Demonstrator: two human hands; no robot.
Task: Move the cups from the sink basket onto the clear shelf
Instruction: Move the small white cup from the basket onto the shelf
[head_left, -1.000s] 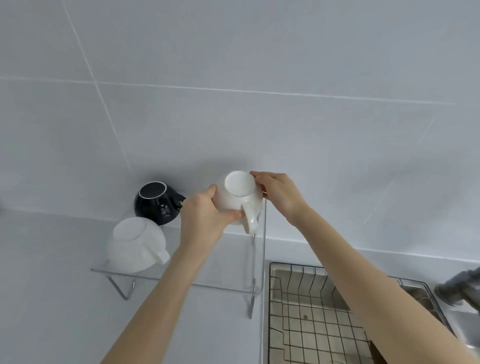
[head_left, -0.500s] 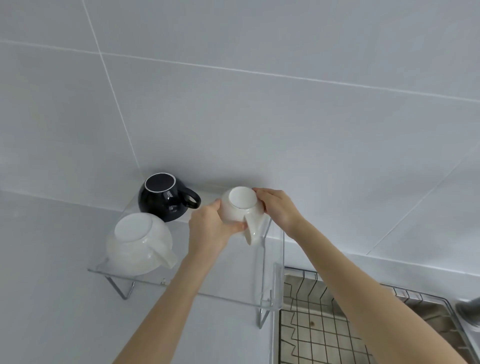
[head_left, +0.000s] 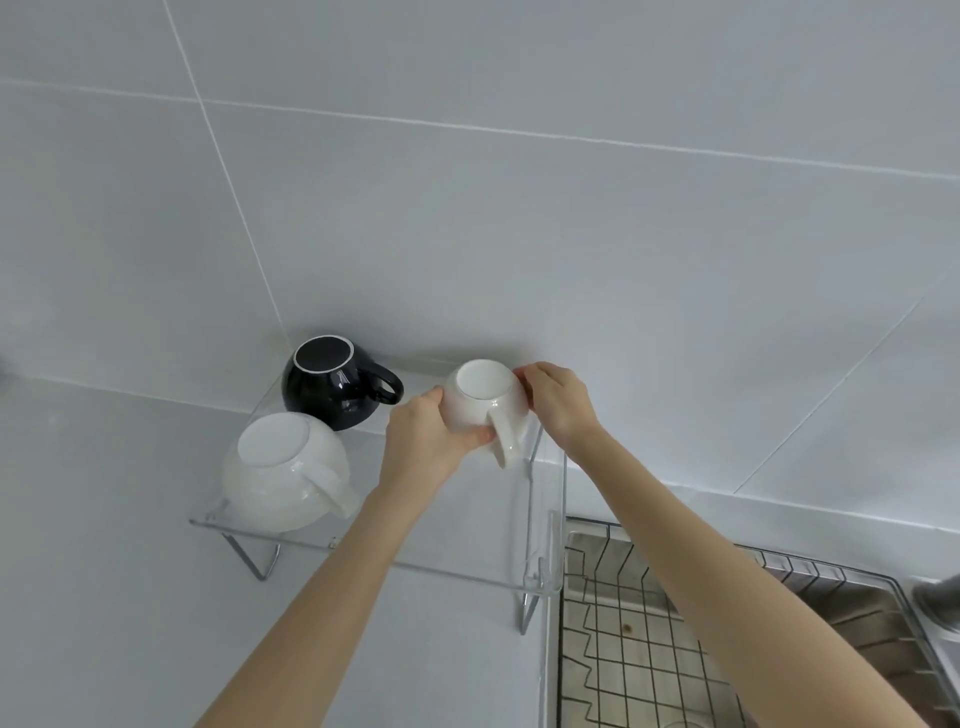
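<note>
A small white cup (head_left: 480, 397) is upside down at the back right of the clear shelf (head_left: 467, 530), its handle pointing toward me. My left hand (head_left: 423, 449) grips its left side and my right hand (head_left: 558, 402) touches its right side with the fingertips. I cannot tell whether the cup rests on the shelf. A black cup (head_left: 332, 382) stands upside down at the shelf's back left. A large white cup (head_left: 283, 470) lies upside down at the front left.
The wire sink basket (head_left: 639, 654) lies at the lower right, below my right forearm. A grey faucet part (head_left: 937, 603) shows at the right edge. The white tiled wall (head_left: 519, 234) rises directly behind the shelf, and metal legs (head_left: 257, 558) hold the shelf up.
The white cup and both hands have shifted slightly back toward the wall over the shelf. The view has tilted, showing more of the shelf and less of the basket.
</note>
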